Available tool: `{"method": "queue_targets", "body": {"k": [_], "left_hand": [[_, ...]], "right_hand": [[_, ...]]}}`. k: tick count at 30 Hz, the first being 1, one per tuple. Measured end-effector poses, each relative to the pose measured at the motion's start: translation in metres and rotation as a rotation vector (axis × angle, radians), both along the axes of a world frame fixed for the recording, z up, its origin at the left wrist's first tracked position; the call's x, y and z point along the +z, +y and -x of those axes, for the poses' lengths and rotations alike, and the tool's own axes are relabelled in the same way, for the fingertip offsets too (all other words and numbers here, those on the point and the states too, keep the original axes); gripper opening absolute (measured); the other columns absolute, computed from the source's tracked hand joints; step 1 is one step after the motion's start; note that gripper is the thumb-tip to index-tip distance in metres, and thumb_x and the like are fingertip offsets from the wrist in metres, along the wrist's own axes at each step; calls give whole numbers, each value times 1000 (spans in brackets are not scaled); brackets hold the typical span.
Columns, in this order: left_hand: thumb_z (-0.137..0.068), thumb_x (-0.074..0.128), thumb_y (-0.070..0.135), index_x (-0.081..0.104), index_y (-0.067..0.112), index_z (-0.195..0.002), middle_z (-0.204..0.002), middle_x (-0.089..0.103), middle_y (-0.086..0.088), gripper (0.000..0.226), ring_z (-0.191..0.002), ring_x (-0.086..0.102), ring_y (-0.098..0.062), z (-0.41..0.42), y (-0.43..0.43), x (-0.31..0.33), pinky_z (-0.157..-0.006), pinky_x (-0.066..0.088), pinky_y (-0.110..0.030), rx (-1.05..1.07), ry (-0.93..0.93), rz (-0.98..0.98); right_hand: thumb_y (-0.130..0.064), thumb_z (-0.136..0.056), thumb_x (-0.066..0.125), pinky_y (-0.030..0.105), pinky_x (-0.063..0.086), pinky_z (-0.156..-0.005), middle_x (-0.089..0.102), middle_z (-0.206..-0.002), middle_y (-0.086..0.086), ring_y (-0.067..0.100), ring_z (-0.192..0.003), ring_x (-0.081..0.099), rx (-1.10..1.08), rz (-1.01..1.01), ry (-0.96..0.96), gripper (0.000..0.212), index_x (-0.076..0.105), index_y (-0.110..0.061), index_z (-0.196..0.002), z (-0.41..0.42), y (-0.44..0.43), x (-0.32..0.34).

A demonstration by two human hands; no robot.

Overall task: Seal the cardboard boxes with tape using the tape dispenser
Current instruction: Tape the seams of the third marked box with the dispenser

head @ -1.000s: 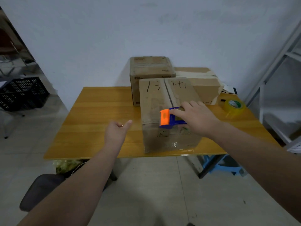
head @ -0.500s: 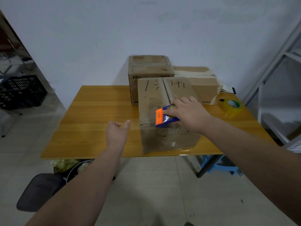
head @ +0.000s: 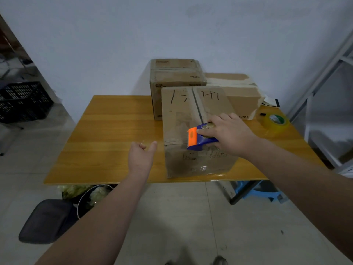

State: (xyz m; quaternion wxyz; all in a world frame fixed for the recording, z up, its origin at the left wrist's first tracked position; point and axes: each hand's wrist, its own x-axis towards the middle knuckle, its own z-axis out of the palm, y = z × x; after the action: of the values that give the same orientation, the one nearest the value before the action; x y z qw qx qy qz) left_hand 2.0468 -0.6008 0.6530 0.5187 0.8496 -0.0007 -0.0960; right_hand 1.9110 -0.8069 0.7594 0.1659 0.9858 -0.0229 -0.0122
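Head view: the right hand (head: 229,136) grips the blue and orange dispenser (head: 198,139), fingers curled over its body, on the top of the front box (head: 183,115) at the near edge, right where the centre seam ends. Compared with a second ago the dispenser has hardly travelled; it has stayed at that near edge but now sits more tilted, with its orange end dipping over the front face of the box. The left hand (head: 140,157) has kept its place too: it hovers over the table (head: 114,131) just left of the front box, not touching it, fingers loosely curled, one digit pointing out, holding nothing.

Counted: three boxes on the table. The front box stands at the table's near edge, with black marker strokes on its flaps. A tall box (head: 175,77) stands right behind it, and a low box (head: 242,94) with pale tape lies behind to the right. One dispenser. One loose tape roll (head: 277,122) lies flat near the table's right edge, well apart from the boxes. Two hands.

A black crate (head: 21,102) stands off to the left, and a blue stool (head: 256,192) shows under the table.
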Motion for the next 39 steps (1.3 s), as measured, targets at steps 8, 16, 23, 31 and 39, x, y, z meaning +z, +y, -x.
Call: {"method": "queue_targets", "body": {"k": [8,16,23,31,39], "left_hand": [[-88,53,54,51,-3,-119,-125,51,-26,65,-115,50,-41,0,-13,-23,-95,43,-53,19,432,79],[-88,50,57,52,10,-106,-94,56,-10,50,-90,54,-29,6,-30,-30,-76,43,-36,-45,448,71],[-89,46,59,59,7,-102,-83,54,-3,55,-65,41,-16,4,-27,-20,-57,35,-28,-92,508,-56],[-90,43,60,50,9,-74,-93,64,-4,54,-62,45,-16,-2,-20,-22,-65,36,-29,-115,444,-151],[-88,47,60,46,10,-94,-79,65,-1,50,-61,49,-15,-3,-28,-24,-91,45,-39,-89,399,-142]], "right_hand": [[-47,-92,49,40,31,-96,44,-135,6,25,-121,41,-12,-51,-4,52,33,-42,-142,1,-5,-6],[-45,-90,53,41,31,-95,45,-135,8,28,-121,42,-19,-68,-12,54,36,-40,-141,0,-6,-8],[-47,-91,54,41,31,-96,44,-137,6,27,-122,40,-32,-90,-22,54,36,-40,-141,-2,-4,-8],[-45,-92,53,42,31,-99,42,-139,6,27,-124,39,-32,-107,-14,54,34,-39,-142,0,-2,-5],[-46,-92,52,42,31,-99,42,-139,5,27,-123,40,-32,-120,10,54,34,-39,-142,-3,-4,-3]]}}
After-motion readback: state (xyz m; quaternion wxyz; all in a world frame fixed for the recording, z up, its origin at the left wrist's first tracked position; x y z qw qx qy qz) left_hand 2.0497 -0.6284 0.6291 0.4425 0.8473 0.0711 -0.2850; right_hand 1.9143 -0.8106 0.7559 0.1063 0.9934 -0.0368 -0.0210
